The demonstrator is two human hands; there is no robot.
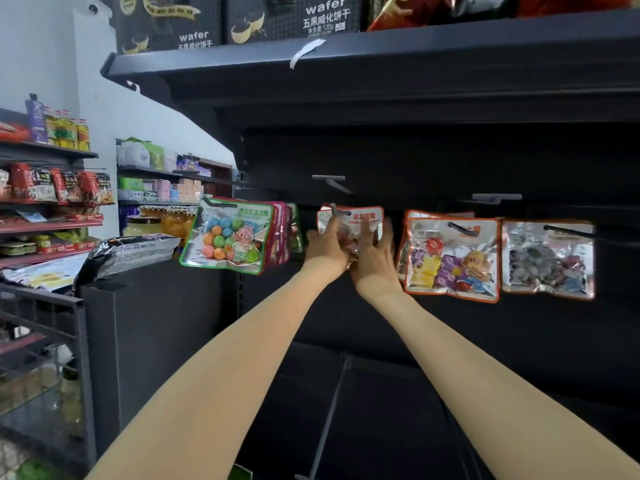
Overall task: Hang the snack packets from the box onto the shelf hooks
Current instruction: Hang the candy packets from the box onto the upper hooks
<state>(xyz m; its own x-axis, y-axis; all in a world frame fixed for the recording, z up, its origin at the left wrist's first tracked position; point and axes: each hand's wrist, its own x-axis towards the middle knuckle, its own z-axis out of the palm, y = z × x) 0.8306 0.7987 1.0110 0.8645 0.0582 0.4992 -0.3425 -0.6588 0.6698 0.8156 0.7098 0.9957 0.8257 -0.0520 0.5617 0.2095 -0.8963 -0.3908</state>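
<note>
Hands meet at the red-edged packet (360, 221): left hand (325, 245) pinches its top corner by the hook (335, 211), right hand (374, 258) presses spread fingers flat, steadying it for threading.

I see black wafer boxes (194, 22) on the top shelf. Far left, red packets (62, 183) and jars (173, 220) fill side racks.

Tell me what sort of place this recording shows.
Most likely a small grocery or convenience store: snack packets hang on shelf hooks, wafer boxes sit on the top shelf, and stocked side shelves hold packaged goods.
</note>
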